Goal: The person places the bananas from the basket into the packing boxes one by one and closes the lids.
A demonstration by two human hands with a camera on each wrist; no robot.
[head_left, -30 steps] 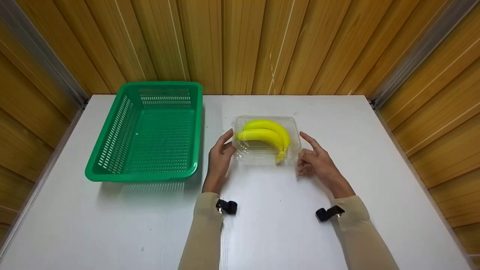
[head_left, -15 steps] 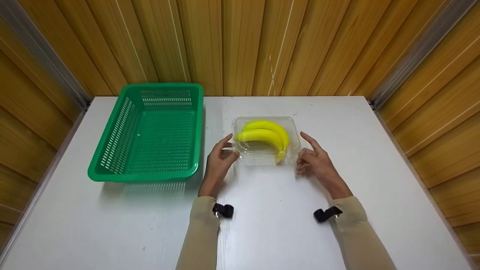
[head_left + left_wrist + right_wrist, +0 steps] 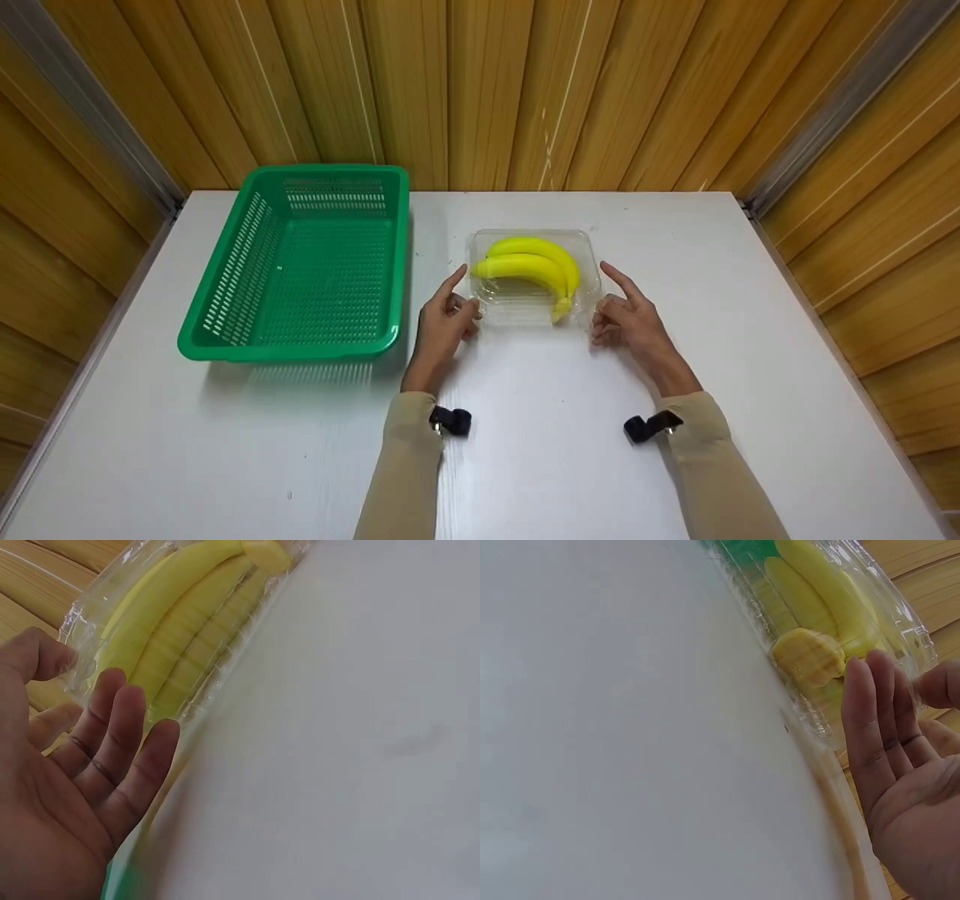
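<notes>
A clear plastic clamshell box (image 3: 517,296) with a bunch of yellow bananas (image 3: 536,262) inside sits mid-table, the stem end towards the front right. At its left front corner my left hand (image 3: 444,322) pinches the edge between thumb and fingers, its index finger stretched along the side. My right hand (image 3: 634,322) pinches the right front corner in the same way, index finger pointing forward beside the wall. In the left wrist view the thumb (image 3: 52,656) is at the crinkled plastic edge. The right wrist view shows the thumb (image 3: 937,686) against the box's rim.
A green plastic basket (image 3: 292,351) with slotted sides stands to the left on the white table (image 3: 555,465). Wood-panelled walls (image 3: 487,90) rise behind and at both sides.
My left hand loosened and slid slightly towards the front along the box's left side, and its thumb and fingers have closed at the corner. The right hand stays almost where it was.
</notes>
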